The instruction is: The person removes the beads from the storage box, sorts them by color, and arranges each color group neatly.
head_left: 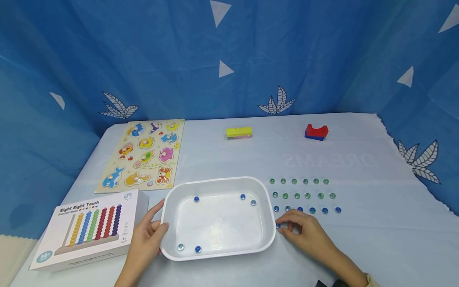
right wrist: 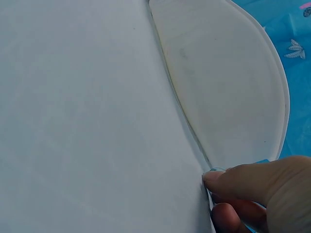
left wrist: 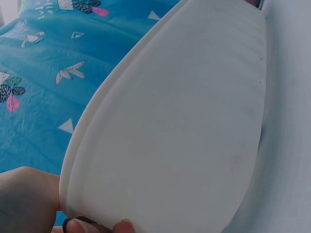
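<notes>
A white plastic tray [head_left: 218,239] sits on the table with several blue and clear glass beads in it, one of them a blue bead [head_left: 196,199] near its far left. My left hand [head_left: 145,235] grips the tray's left rim, thumb on the near side. Just outside the right rim, my right hand [head_left: 304,233] pinches a blue glass bead [head_left: 277,225] between thumb and fingers, low over the cloth. In the right wrist view, the edge of this bead [right wrist: 217,169] shows at the fingertips. Beyond that hand lie rows of green beads [head_left: 297,196] and blue beads [head_left: 324,210].
A boxed bead toy [head_left: 97,227] stands left of the tray, with a sea-animal puzzle board [head_left: 143,159] behind it. Toward the back are a yellow block [head_left: 239,132] and a red block [head_left: 316,131] on a blue one. A blue curtain [head_left: 161,59] hangs behind the table.
</notes>
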A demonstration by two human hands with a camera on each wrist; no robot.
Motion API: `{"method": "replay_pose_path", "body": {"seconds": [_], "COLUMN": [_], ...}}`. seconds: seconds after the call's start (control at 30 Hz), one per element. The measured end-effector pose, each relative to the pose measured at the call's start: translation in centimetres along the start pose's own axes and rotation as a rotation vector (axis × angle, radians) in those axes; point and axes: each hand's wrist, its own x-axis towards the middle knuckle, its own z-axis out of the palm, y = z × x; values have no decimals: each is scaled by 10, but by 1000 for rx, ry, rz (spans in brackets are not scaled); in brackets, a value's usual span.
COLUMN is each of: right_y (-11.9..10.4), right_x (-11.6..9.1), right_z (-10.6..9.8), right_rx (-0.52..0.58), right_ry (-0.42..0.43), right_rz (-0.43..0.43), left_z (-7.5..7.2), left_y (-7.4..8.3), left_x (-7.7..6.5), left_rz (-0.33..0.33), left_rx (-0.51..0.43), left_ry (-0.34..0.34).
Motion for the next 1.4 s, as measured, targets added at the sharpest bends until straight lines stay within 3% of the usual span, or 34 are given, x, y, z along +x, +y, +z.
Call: {"method": "replay_pose_path", "body": {"seconds": [0.57, 0.9, 1.03, 1.23, 1.4], "right_y": [-2, -3, -4, -25, -58], "right_x": [-1, -3, -1, 16, 46], "right_z": [-1, -6, -14, -38, -48], "right_rx": [-8, -11, -22, 48, 107], "right_ry": [-21, -44, -40, -62, -192], "right_rz": [48, 31, -16, -7, 49], "left_z": [0, 0, 1, 1, 0], "left_y": [1, 0, 1, 1, 2], "left_x": [0, 0, 0, -1, -1], "left_rz": [-42, -28, -21, -31, -43], "left_rx": [40, 36, 30, 27, 31], "left_ry": [-5, -1, -7, -5, -4]}}
